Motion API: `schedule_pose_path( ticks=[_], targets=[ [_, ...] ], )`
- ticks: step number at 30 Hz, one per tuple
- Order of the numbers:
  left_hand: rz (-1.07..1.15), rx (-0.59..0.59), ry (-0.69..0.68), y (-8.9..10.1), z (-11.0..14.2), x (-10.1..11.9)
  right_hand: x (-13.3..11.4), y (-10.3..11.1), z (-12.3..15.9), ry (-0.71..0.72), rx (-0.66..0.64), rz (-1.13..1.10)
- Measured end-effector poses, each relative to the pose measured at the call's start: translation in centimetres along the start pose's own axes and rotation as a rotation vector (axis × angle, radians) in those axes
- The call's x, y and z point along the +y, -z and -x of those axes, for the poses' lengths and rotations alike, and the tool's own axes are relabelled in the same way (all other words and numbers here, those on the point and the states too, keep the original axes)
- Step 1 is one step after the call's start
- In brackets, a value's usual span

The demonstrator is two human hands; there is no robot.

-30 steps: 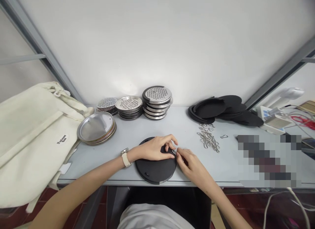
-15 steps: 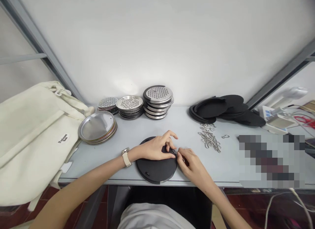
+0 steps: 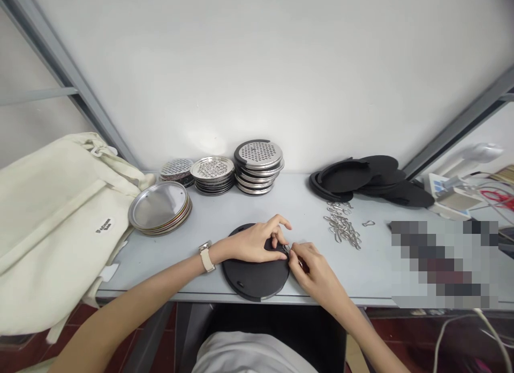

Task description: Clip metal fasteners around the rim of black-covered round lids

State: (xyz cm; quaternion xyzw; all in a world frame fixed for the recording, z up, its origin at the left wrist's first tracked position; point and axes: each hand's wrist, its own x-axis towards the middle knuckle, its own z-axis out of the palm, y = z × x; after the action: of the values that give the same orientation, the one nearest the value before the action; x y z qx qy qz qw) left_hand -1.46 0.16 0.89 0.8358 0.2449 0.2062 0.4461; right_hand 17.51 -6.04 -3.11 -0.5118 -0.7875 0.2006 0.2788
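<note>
A round black disc [image 3: 257, 279] with a small slot near its lower left lies at the table's front edge. My left hand [image 3: 257, 240] reaches across its top, thumb flat along the surface and fingers curled, gripping it near the right rim. At that rim my right hand [image 3: 311, 266] is closed in a pinch. Between the two hands shows the end of a small metal clip [image 3: 286, 248]; most of it is hidden by my right fingers. Similar loose snap clips [image 3: 343, 228] lie in a pile farther right, with a single clip [image 3: 368, 223] beside them.
Stacks of round perforated metal grater plates [image 3: 212, 168] stand by the wall, the tallest stack [image 3: 259, 153] in the middle. Plain metal discs [image 3: 158, 204] are piled at left near a cream bag [image 3: 52, 228]. Black discs and rims [image 3: 349, 176] lie at back right. A blurred-out patch [image 3: 445, 263] covers the right.
My right fingers have shifted very slightly at the disc's rim, and a little more of the clip shows. My left hand and the disc stay in place.
</note>
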Motion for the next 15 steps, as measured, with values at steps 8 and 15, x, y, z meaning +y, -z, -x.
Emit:
schedule_pose_path(
  ticks=[8,15],
  targets=[
    [-0.024,-0.016,-0.011,0.05,0.01,-0.03,0.41,0.14,-0.04,-0.026,-0.039,-0.065],
    [-0.033,-0.008,-0.033,0.03,0.04,-0.06,0.76,0.26,-0.02,-0.027,-0.048,-0.089]
  ],
)
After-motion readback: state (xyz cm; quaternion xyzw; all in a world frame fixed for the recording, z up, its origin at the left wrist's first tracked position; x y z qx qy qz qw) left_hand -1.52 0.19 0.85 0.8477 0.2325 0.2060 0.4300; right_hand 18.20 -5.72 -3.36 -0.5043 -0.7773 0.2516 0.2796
